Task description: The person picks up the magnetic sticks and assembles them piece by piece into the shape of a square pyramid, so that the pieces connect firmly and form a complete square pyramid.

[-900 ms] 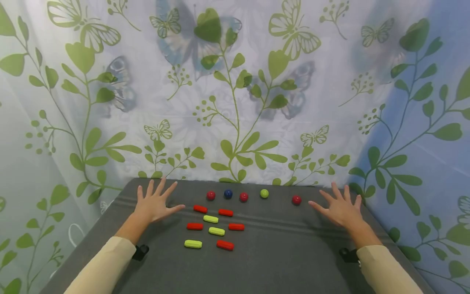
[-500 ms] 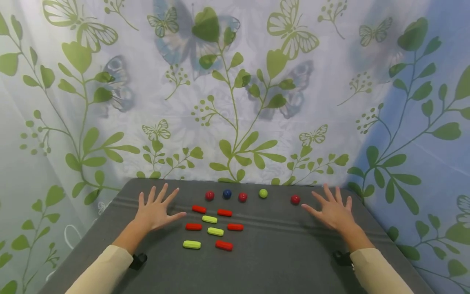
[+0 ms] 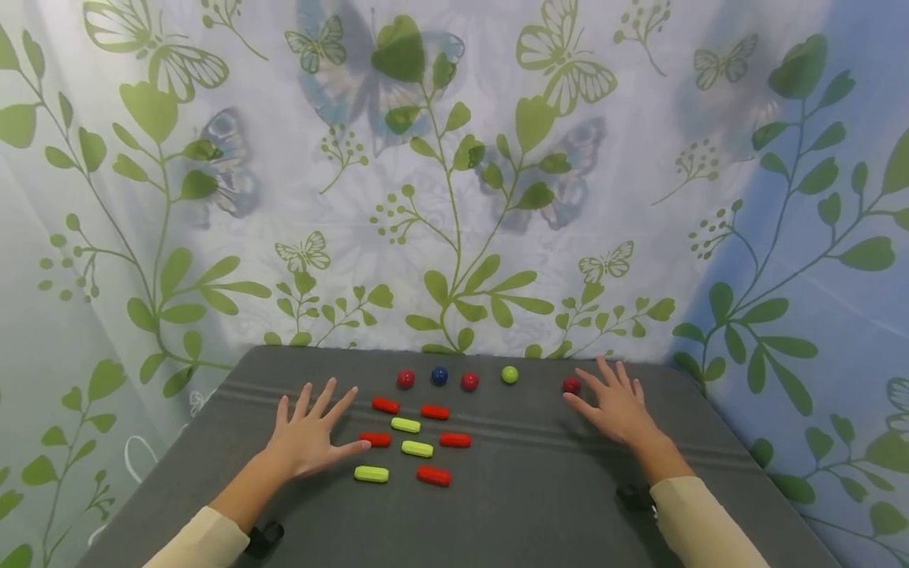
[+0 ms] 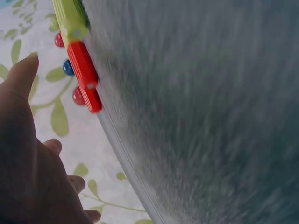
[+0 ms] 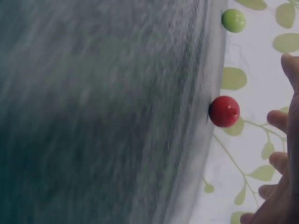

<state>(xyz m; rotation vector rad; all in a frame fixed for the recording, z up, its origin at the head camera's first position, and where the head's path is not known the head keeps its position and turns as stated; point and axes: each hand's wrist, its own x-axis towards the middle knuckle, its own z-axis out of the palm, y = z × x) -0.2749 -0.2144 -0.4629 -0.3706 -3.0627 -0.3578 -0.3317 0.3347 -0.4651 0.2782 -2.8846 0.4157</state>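
From where I stand, the head view takes in the whole spread: the left hand and right hand above the dark tabletop, with five red blocks and three yellow blocks between them, at three o'clock from the left hand. Beyond the blocks, toward twelve and one o'clock, sit two red balls, a blue ball and a green ball. A lone red ball lies at ten o'clock from the right hand.

Seen from the head, the left thumb overlaps the end of the nearest red block, as if on it; the left wrist view shows a plain gap there, the thumb clear of the blocks. Likewise the lone red ball seems tucked between right thumb and forefinger from above, while the right wrist view shows curtain between it and the fingers.

Both grips are spread wide, fingers well apart. The left is just beside the blocks, the right just beside the lone red ball, touching neither. A pale sleeve covers each forearm.
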